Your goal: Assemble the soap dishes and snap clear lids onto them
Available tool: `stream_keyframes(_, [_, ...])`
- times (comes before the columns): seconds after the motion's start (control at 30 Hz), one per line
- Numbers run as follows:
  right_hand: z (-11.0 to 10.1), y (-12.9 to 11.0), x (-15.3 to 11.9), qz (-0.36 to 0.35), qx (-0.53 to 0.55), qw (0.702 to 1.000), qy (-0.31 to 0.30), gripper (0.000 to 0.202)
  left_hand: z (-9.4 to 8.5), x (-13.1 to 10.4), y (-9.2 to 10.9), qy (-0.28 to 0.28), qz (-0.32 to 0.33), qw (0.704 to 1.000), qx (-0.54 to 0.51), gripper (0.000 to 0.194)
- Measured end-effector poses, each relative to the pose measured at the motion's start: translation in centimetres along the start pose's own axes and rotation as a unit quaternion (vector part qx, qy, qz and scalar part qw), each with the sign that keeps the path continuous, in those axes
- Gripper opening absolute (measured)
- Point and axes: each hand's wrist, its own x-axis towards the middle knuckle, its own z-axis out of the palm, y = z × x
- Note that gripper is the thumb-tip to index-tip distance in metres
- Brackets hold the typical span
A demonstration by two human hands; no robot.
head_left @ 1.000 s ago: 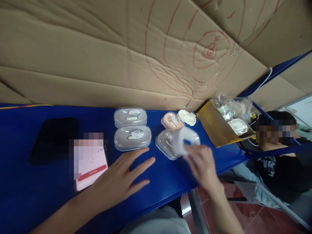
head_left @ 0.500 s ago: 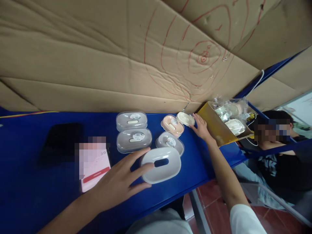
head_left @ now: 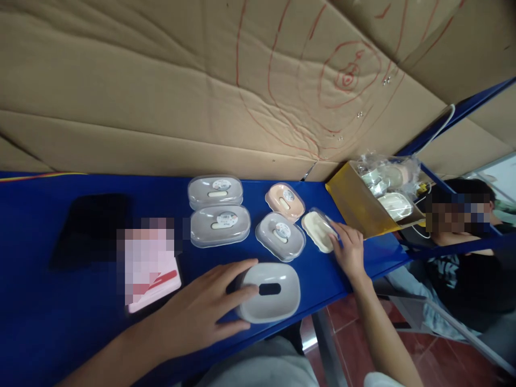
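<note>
My left hand [head_left: 209, 303] grips the left end of a grey oval dish [head_left: 288, 295] with a slot in its middle, near the table's front edge. My right hand [head_left: 350, 248] has its fingers closed on the right side of a cream soap-box-like piece [head_left: 318, 231] with a clear cover. Left of that piece are a peach lidded box [head_left: 284, 201] and a grey lidded box [head_left: 280, 236]. Two more grey lidded boxes [head_left: 215, 192] lie one behind the other farther left, with round labels on their clear lids.
A phone with a lit screen [head_left: 151, 263] lies at the left, beside a dark flat object [head_left: 94, 223]. At the right stands a yellow-brown carton [head_left: 355, 207] with wrapped pieces. A person in black [head_left: 463, 285] sits beyond it. Cardboard [head_left: 161, 97] lines the back.
My right hand has drawn the cream piece toward me, away from the back of the table. The grey dish under my left hand sits slightly nearer the front edge.
</note>
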Motion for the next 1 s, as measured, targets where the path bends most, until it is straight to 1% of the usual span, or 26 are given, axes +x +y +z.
stream_keyframes(0.1, [-0.7, -1.0, -2.9, 0.006, 0.007, 1.000, 0.006, 0.038, 0.4, 0.0, 0.0, -0.033, -0.011, 0.999, -0.010, 0.044])
stream_keyframes(0.2, [-0.8, -1.4, -4.0, 0.018, 0.015, 1.000, 0.007, 0.037, 0.6, -0.1, -0.2, -0.060, -0.029, 0.998, 0.003, 0.046])
stream_keyframes(0.3, [-0.5, -0.8, -3.3, 0.035, 0.014, 0.999, 0.010, 0.037, 0.7, 0.0, -0.4, -0.073, -0.038, 0.997, 0.009, 0.047])
stream_keyframes(0.43, [-0.4, 0.3, -1.4, 0.058, 0.007, 0.998, 0.014, 0.040, 0.6, 0.1, -0.4, -0.068, -0.037, 0.997, -0.004, 0.040])
stream_keyframes(0.53, [-0.9, -0.2, -0.7, 0.060, 0.011, 0.998, 0.006, 0.041, 0.5, 0.1, -0.4, -0.051, -0.035, 0.998, -0.009, 0.035])
stream_keyframes(0.63, [-1.9, -2.6, -1.9, 0.026, 0.030, 0.998, -0.045, 0.042, 0.4, 0.1, -0.4, -0.034, -0.035, 0.999, -0.019, 0.036])
stream_keyframes(0.7, [-2.8, -4.5, -3.8, -0.003, 0.053, 0.995, -0.080, 0.045, 0.3, 0.1, -0.4, -0.027, -0.036, 0.999, -0.023, 0.039])
stream_keyframes(0.73, [-3.3, -5.5, -5.0, -0.010, 0.065, 0.994, -0.087, 0.045, 0.2, 0.1, -0.4, -0.025, -0.036, 0.999, -0.025, 0.040])
stream_keyframes(0.83, [-5.0, -7.9, -8.7, -0.012, 0.101, 0.992, -0.074, 0.045, -0.1, 0.1, -0.1, -0.014, -0.031, 0.999, -0.032, 0.041])
stream_keyframes(0.9, [-5.8, -9.5, -10.7, -0.028, 0.128, 0.989, -0.075, 0.046, -0.4, 0.2, 0.2, -0.003, -0.023, 0.999, -0.035, 0.039])
stream_keyframes(1.0, [-5.9, -12.3, -11.9, -0.073, 0.171, 0.980, -0.074, 0.042, -0.5, 0.2, 0.6, 0.010, -0.009, 0.999, -0.041, 0.038])
